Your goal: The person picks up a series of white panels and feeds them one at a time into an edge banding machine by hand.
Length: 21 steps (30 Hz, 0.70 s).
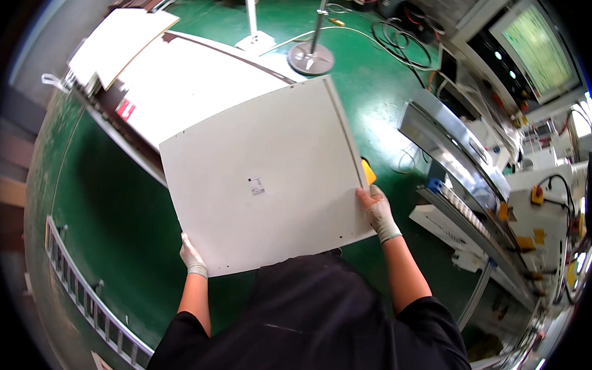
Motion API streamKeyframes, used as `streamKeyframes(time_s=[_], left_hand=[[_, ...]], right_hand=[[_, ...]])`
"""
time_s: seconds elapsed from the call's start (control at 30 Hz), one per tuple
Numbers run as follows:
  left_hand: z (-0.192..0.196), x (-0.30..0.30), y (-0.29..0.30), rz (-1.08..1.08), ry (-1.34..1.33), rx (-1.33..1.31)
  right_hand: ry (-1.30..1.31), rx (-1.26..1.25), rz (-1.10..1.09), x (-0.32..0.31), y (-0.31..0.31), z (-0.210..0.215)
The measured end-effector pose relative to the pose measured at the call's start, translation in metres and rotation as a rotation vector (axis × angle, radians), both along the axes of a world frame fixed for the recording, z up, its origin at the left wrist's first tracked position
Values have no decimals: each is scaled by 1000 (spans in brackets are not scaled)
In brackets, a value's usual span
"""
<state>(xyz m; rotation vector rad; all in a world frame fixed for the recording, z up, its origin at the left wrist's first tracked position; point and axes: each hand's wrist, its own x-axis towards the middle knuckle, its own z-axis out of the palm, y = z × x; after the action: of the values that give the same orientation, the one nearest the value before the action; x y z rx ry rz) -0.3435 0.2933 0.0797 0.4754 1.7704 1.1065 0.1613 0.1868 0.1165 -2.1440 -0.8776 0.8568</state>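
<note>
Between my two hands I carry a large pale, flat panel (pixel 290 152), tilted in front of my body. A small printed label (pixel 257 186) sticks to its face, and small dark holes show near its edges. My left hand (pixel 190 253), in a white glove, grips the panel's near left corner. On the near right edge my right hand (pixel 377 211), gloved too, is closed with its thumb on the face; the other fingers are mostly hidden beneath. Beyond the panel's far left side lies a stack of white boards (pixel 202 84).
A roller conveyor section (pixel 90 302) is at the lower left. On the right stands a machine with a metal bed (pixel 453 151) and a screen (pixel 532 50). A round-based metal stand (pixel 311 58) and coiled cables (pixel 399 45) are on the green floor ahead.
</note>
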Motion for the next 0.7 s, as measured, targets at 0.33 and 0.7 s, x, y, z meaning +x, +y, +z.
streamKeyframes(time_s=[0.33,0.7], left_hand=[[-15,-74,-76,319,-91,-113],[17,-44,-28,92,-318,-102]], right_hand=[[-91,-221,393,-63,105,-36],[1060,249,-522,-31,216,-67]])
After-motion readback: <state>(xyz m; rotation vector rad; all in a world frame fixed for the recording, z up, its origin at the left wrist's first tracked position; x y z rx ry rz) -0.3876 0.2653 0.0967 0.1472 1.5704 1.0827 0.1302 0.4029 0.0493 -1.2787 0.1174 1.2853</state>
